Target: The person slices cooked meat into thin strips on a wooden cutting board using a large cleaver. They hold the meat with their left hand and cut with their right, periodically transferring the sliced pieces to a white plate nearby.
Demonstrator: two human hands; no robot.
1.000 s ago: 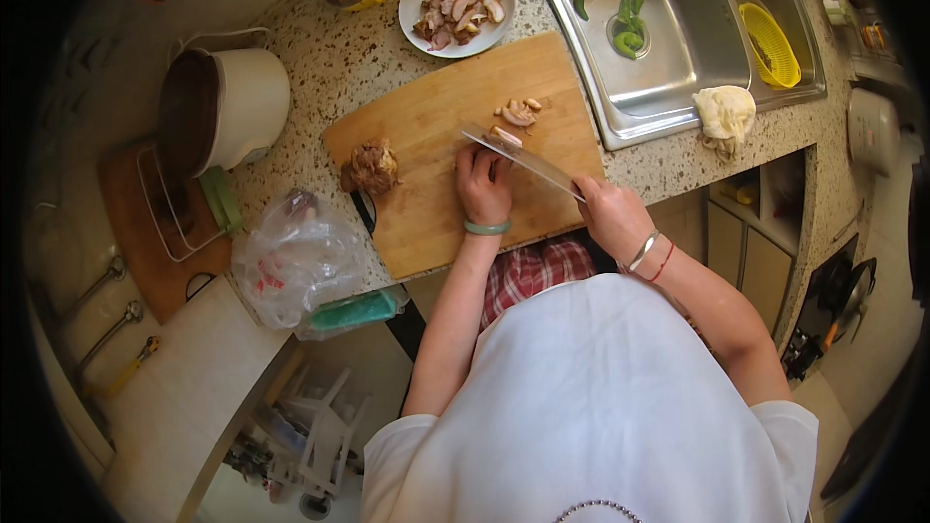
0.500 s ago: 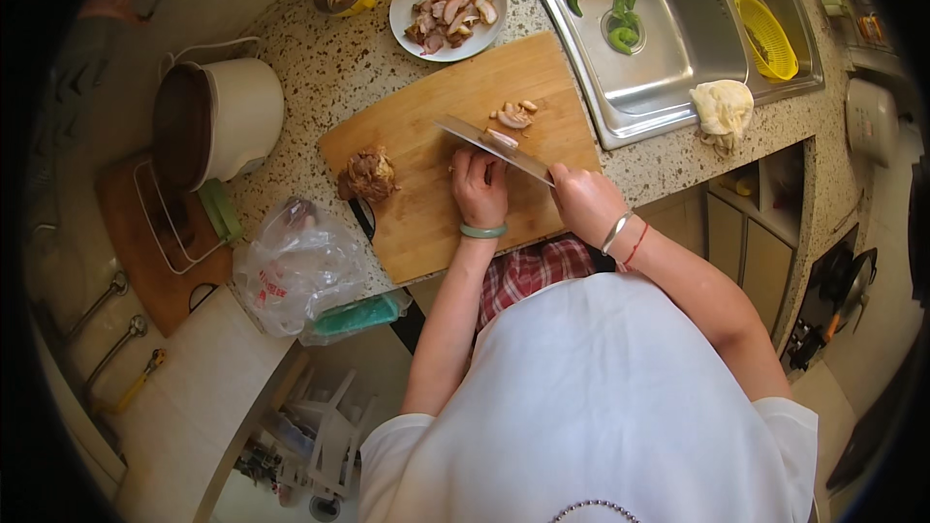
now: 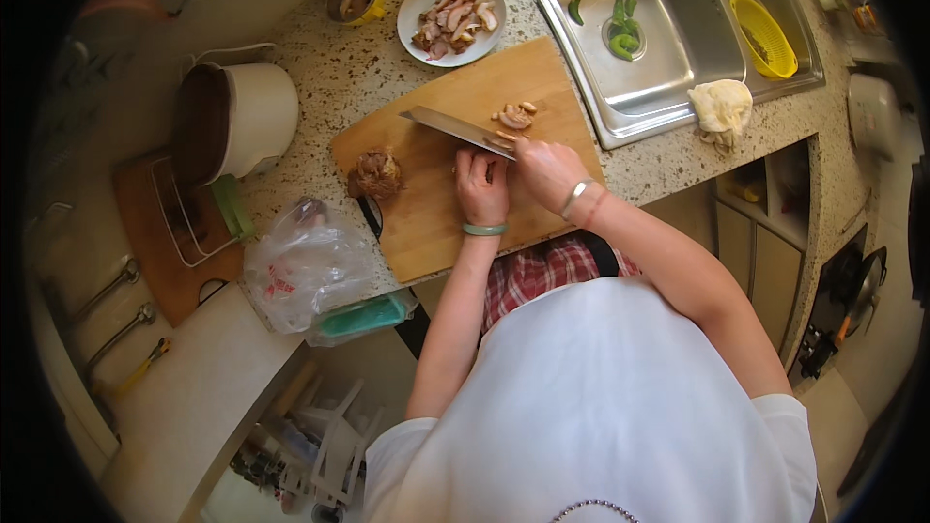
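Observation:
My right hand [image 3: 549,174] grips the handle of a kitchen knife [image 3: 455,126], its broad blade slanting up and left across the wooden cutting board [image 3: 446,223]. Close beside the blade, on its near side, my left hand [image 3: 481,192] rests on the board with curled fingers. Whatever those fingers press on is mostly hidden; a dark bit shows between them. Just past the blade lie several cut meat slices [image 3: 514,116]. A brown chunk of meat [image 3: 376,175] sits at the board's left end. Beyond the board, a white plate [image 3: 411,37] bears a heap of sliced meat [image 3: 453,19].
A steel sink [image 3: 668,58] at right holds green peppers [image 3: 622,34] and a yellow basket [image 3: 762,37]. A cloth [image 3: 722,108] hangs on its rim. A yellow cup [image 3: 370,8], a white rice cooker [image 3: 263,116] and a plastic bag [image 3: 300,266] stand along the left.
My right hand has pushed the knife up and to the left, so the blade reaches farther over the board. My left hand stays nearly in place. The view has shifted slightly.

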